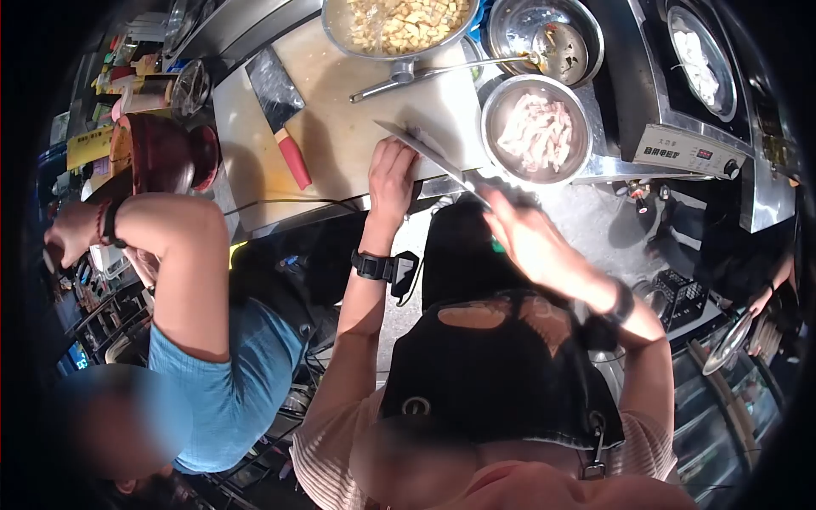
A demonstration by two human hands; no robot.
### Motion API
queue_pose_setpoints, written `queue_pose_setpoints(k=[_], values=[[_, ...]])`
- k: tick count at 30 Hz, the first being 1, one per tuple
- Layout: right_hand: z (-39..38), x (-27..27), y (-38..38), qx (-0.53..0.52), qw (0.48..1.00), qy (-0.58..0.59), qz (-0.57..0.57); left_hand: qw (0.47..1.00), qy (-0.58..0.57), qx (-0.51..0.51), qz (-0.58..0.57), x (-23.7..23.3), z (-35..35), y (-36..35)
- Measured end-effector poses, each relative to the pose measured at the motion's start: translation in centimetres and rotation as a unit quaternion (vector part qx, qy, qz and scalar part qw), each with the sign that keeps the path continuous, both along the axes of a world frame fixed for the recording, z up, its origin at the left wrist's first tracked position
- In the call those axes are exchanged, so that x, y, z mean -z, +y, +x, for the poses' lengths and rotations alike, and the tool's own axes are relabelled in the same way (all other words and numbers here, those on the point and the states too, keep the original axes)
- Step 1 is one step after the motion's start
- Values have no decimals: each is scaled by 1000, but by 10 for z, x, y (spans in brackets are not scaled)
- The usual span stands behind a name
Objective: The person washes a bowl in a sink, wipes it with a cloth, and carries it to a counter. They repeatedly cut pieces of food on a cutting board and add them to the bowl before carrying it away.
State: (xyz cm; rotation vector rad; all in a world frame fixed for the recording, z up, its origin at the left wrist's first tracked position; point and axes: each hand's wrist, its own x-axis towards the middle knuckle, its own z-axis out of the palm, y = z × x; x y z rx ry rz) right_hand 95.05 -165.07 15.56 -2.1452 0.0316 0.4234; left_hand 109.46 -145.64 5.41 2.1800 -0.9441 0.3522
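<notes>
My right hand (525,231) is closed around the handle of a knife (432,155), its blade angled up and left over the white cutting board (336,140). Beside the blade, near the board's front edge, my left hand (391,180) has its fingers curled down; whatever lies under them is hidden. On the board's left part rests a cleaver (277,92) with a red handle. Just right of the board stands a metal bowl (486,140) with pale pinkish strips of meat (537,132).
A pan (403,66) of diced pieces stands at the board's back. A ladle (450,70) reaches from the board into a steel bowl (599,38). An induction cooker (688,151) is at right. Another person's bent arm (183,255) is at left, near a dark red mortar-like vessel (166,153).
</notes>
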Motion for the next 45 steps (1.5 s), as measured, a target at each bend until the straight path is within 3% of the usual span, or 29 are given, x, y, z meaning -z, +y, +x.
queue_pose_setpoints(k=[2, 5, 10, 11, 14, 19, 26, 31, 36, 39, 40, 42, 45], values=[[25, 8, 9, -8, 999, -47, -3, 1000, -1, 16, 0, 2, 0, 1], [47, 9, 23, -4, 1000, -16, -6, 1000, 4, 23, 13, 0, -4, 8], [22, 13, -4, -27, 995, -97, 22, 1000, -21, 6, 6, -5, -9, 6], [16, 9, -14, -40, 997, -66, 20, 1000, -1, 6, 3, -3, -8, 6], [2, -13, -30, 26, 991, -118, 64, 985, 160, -57, 35, -27, -15, -2], [-17, -59, -68, 158, 984, 16, 82, 977, 26, 33, 208, -51, -5, -9], [-36, -38, -98, 154, 976, -119, 100, 965, 43, 96, 240, -55, 8, -11], [-39, -27, -115, 140, 968, -191, 81, 978, 17, 98, 182, -50, 4, -12], [-41, -35, -124, 193, 965, -35, 176, 986, -5, 101, 134, -41, 6, -6], [-38, -44, -125, 219, 947, 22, 233, 993, 113, -44, -12, -16, 5, -2], [-37, -46, -125, 226, 941, 38, 247, 974, 180, -55, -126, -17, 7, -5], [-36, -47, -127, 233, 933, 36, 273, 884, 306, -74, -346, -20, 9, -11], [-37, -33, -136, 232, 934, -16, 273, 799, 412, -24, -438, -68, 9, -39]])
